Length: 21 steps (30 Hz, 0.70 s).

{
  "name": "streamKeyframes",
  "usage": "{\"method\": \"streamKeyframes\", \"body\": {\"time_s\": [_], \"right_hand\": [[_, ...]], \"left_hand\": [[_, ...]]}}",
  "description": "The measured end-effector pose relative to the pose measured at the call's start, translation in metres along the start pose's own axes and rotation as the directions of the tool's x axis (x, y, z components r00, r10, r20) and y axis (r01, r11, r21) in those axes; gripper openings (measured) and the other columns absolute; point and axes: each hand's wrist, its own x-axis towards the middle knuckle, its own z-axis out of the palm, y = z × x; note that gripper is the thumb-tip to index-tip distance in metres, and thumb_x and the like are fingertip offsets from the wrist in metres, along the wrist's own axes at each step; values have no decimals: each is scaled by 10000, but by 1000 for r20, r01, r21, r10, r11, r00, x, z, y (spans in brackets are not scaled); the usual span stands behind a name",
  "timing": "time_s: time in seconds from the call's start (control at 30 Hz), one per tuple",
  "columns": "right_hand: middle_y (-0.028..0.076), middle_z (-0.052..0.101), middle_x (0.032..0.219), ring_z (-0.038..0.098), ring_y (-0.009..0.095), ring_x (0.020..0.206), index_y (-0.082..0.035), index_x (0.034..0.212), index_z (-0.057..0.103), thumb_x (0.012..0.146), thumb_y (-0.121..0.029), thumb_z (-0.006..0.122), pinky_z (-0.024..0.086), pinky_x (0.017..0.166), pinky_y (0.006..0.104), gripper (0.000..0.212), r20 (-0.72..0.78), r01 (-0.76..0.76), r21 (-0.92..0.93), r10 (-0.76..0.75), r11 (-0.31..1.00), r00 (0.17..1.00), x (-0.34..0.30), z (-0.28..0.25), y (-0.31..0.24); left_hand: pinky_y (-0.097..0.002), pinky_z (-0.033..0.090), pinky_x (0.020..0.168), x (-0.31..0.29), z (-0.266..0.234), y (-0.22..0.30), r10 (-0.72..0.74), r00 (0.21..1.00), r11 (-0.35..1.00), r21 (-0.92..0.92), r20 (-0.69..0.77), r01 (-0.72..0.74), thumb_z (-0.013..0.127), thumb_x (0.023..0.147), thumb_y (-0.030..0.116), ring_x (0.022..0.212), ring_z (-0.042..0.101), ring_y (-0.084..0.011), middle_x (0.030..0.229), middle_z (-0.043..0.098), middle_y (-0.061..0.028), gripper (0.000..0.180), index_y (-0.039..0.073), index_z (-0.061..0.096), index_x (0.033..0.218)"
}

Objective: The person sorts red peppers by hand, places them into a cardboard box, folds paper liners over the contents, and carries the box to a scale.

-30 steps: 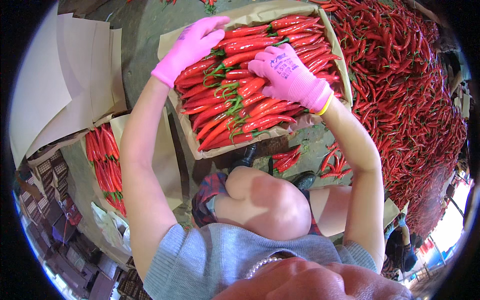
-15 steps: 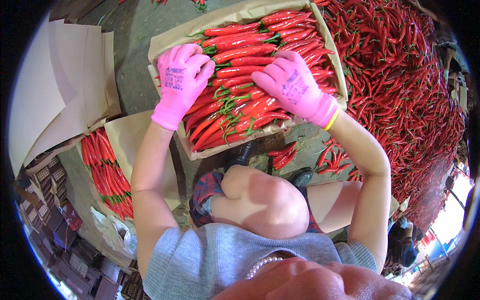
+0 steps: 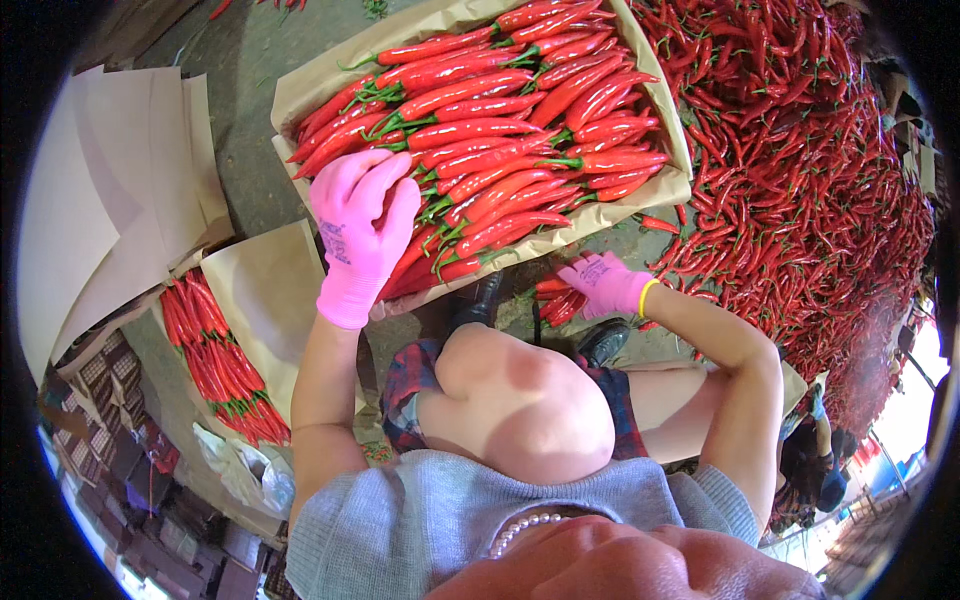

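Glossy red chili peppers with green stems lie in rows in a paper-lined box point(image 3: 630, 208). My left hand point(image 3: 365, 235), in a pink glove, is curled over the box's near left part, beside the peppers. Its fingertips are bent under, so whatever they hold is hidden. My right hand point(image 3: 608, 285), in a pink glove with a yellow cuff, is down on the floor right of the box's near edge. Its fingers close over a small bunch of red chili peppers point(image 3: 562, 308), partly covered by the glove.
A large heap of loose red chili peppers point(image 3: 800, 170) fills the right side. At left stand brown paper sheets point(image 3: 130, 160) and a second box of chili peppers point(image 3: 222, 360) with a paper flap. A plastic bag point(image 3: 235, 465) lies nearer. My shoe point(image 3: 603, 342) is by my right hand.
My right hand has left the peppers in the box and moved down to the small bunch on the floor. My left hand has slid nearer, uncovering the box's far left peppers.
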Motion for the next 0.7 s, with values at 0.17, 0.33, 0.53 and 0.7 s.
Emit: {"method": "streamKeyframes", "body": {"time_s": [0.17, 0.33, 0.53, 0.7], "right_hand": [[118, 593, 749, 605, 336, 707, -91, 1045, 655, 787, -170, 693, 484, 639, 423, 272, -530, 271, 23, -218, 962, 820, 25, -146, -48], [54, 601, 850, 619, 271, 869, -152, 954, 656, 818, -184, 646, 480, 735, 402, 140, -635, -55, -433, -261, 900, 727, 82, -217, 3], [56, 650, 908, 651, 250, 939, -173, 907, 684, 855, -230, 608, 497, 802, 389, 108, -453, -114, -544, -176, 831, 874, 124, -222, -2], [37, 655, 900, 658, 246, 921, -174, 883, 681, 850, -217, 591, 497, 784, 397, 105, -528, -51, -523, -276, 851, 803, 128, -217, -8]], "left_hand": [[-377, 441, 655, -16, -13, -4, -190, 981, 969, 169, 31, 182, 726, 772, 131, 695, 579, -234, 806, 607, -25, 184, 115, 715, 956], [-381, 436, 670, -4, 10, -4, -118, 993, 951, 291, 26, 106, 707, 796, 197, 719, 571, -226, 790, 586, -17, 185, 112, 725, 960], [-380, 432, 692, -5, 14, 3, -178, 979, 969, 194, 103, 155, 715, 785, 178, 746, 577, -218, 772, 569, -19, 178, 106, 725, 947], [-376, 434, 690, -6, 14, 6, -183, 977, 972, 169, 106, 163, 716, 783, 167, 766, 591, -217, 778, 578, -23, 176, 99, 724, 945]]}}
